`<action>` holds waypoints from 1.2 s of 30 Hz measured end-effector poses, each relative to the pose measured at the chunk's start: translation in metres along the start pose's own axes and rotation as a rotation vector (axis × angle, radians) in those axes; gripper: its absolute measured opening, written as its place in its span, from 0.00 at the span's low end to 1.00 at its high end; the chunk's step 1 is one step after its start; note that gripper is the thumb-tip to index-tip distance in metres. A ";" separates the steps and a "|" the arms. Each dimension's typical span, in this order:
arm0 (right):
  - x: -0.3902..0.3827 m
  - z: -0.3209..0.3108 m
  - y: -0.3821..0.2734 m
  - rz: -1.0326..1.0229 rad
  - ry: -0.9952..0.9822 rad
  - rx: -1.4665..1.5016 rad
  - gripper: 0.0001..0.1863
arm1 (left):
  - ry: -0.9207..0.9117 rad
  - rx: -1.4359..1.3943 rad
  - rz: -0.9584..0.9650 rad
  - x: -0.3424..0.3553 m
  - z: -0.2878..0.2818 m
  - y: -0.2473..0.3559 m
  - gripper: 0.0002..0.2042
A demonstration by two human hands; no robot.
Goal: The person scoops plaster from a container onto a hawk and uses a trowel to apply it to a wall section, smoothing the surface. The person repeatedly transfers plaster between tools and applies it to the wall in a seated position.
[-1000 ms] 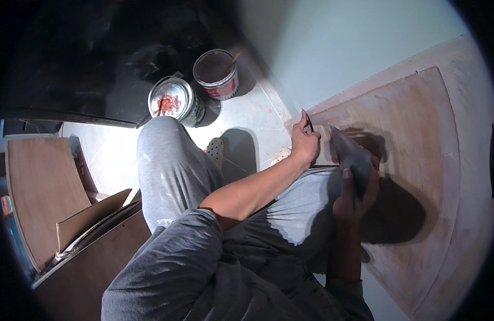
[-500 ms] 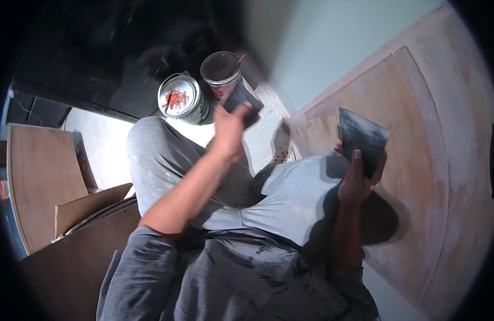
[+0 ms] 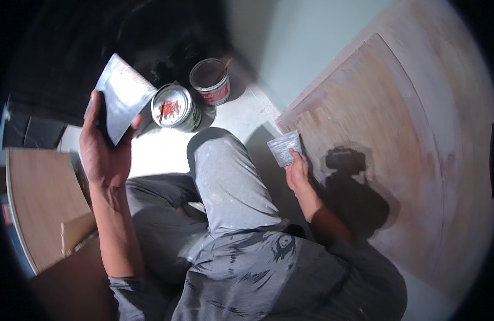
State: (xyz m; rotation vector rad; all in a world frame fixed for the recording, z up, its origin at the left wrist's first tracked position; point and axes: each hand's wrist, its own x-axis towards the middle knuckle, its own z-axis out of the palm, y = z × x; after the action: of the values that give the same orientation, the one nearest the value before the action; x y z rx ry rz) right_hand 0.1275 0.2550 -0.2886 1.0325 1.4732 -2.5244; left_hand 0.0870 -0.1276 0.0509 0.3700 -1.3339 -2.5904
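My left hand point(image 3: 107, 155) is raised at the left, closed round a wide, shiny metal scraper blade point(image 3: 121, 91) that catches the light. My right hand point(image 3: 296, 170) grips a smaller square grey scraper blade point(image 3: 282, 147) near the left edge of a curved wooden panel point(image 3: 375, 101) with pale patchy coating. Behind my knee stand a lidded metal can point(image 3: 178, 115) smeared red on top and an open red-labelled bucket point(image 3: 209, 80) with a stick in it.
A black glossy surface point(image 3: 140, 29) rises at the back, meeting a pale green wall point(image 3: 300, 43). Brown curved boards point(image 3: 43, 203) and a cardboard piece point(image 3: 76, 230) lie at the left. My bent legs point(image 3: 225, 182) occupy the middle, over white floor tiles point(image 3: 236, 115).
My left hand has moved up and far left with its blade, now tilted and shining. My right hand has dropped back from the panel's middle toward its left edge. My legs have shifted.
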 end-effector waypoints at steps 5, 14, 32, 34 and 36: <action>0.098 0.012 0.089 0.240 0.305 0.387 0.23 | -0.114 -0.107 -0.089 0.085 -0.055 -0.005 0.14; 0.135 0.057 0.048 -0.017 0.349 0.781 0.14 | -0.063 -0.221 -0.244 0.121 -0.076 -0.035 0.14; -0.053 0.110 -0.101 -0.119 -0.303 0.659 0.15 | -0.072 -0.096 -0.284 0.096 -0.050 -0.039 0.21; -0.095 0.110 -0.097 -0.073 -0.235 0.529 0.14 | -0.133 -0.072 -0.318 0.093 -0.048 -0.042 0.22; -0.128 0.132 -0.103 -0.128 -0.181 0.290 0.14 | -0.169 -0.060 -0.382 0.090 -0.047 -0.046 0.22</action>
State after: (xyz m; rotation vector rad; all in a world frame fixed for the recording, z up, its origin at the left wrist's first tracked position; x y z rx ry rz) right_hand 0.1218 0.1716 -0.0958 0.7299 1.1869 -2.8965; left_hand 0.0133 -0.1636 -0.0242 0.4422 -1.3456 -3.0290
